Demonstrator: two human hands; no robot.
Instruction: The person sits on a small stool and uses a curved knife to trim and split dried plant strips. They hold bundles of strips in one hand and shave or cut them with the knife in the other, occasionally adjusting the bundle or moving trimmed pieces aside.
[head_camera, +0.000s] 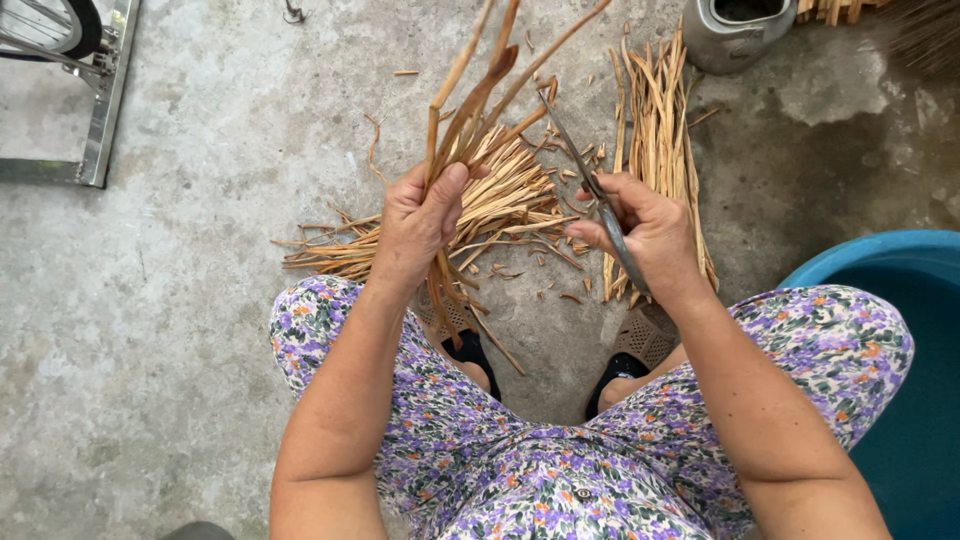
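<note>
My left hand (418, 222) grips a bunch of tan wooden strips (478, 95) that fan upward and also stick out below the fist. My right hand (648, 232) holds a pair of metal scissors (585, 170); the blades point up-left, with their tips beside the raised strips. Between my hands, on the concrete floor, lies a loose heap of strips (490, 210) with small cut bits scattered around it.
A neat bundle of long strips (660, 140) lies on the floor behind my right hand. A grey metal container (735, 35) stands at the top right, a blue tub (890, 270) at the right edge, a metal frame (100, 110) at the top left. My flowered trousers and sandals are below.
</note>
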